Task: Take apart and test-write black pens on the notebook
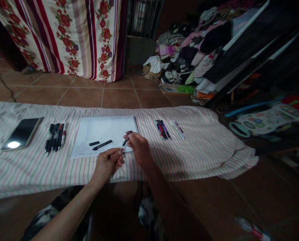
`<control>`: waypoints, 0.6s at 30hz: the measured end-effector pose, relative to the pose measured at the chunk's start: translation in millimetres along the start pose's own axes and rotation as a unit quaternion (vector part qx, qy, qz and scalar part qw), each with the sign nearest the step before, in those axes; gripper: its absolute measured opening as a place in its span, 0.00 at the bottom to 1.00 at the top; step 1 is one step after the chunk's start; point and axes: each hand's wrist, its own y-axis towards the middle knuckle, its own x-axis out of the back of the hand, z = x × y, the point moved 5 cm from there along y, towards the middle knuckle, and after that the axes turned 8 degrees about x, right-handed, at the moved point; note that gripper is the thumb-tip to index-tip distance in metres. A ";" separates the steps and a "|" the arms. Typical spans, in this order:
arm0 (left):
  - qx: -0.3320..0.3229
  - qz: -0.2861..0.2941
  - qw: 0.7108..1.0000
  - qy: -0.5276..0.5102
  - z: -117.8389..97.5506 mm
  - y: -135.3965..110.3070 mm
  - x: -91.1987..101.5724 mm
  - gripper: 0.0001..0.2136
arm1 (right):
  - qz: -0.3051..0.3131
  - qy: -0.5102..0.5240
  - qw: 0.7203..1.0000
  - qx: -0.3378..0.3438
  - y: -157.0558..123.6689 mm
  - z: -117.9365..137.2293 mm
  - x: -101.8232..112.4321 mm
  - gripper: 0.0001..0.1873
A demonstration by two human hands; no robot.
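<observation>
My right hand (138, 144) is closed around a short dark pen piece (126, 139), held slanted above the right side of a spiral notebook (109, 125). A thin pale part runs from its lower end to my left hand (109, 160), whose thumb and fingers pinch that end. Whether the pale part is a refill or a tip, I cannot tell. On the page, left of my hands, lie a black pen cap (94, 143) and a black pen barrel (102, 145).
Several dark pens and markers (55, 138) lie left of the notebook, beside a phone (22, 133). Right of it are several coloured pens (162, 130) and a few pale pens (178, 129). A striped cloth (202, 144) covers the low surface. Clothes (187, 50) are heaped behind.
</observation>
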 end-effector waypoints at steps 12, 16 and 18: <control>0.013 0.039 0.998 -0.054 5.5 1.1 -4.1 0.13 | 0.011 -0.069 0.997 -0.020 -3.6 1.9 1.8 0.13; 0.029 0.042 0.997 -0.056 2.0 0.9 -2.1 0.14 | 0.021 0.009 0.997 -0.073 -4.3 -2.3 -1.1 0.15; 0.038 0.040 0.997 -0.049 1.7 1.0 -1.7 0.14 | 0.024 0.053 0.995 -0.087 -4.6 -3.7 -3.2 0.16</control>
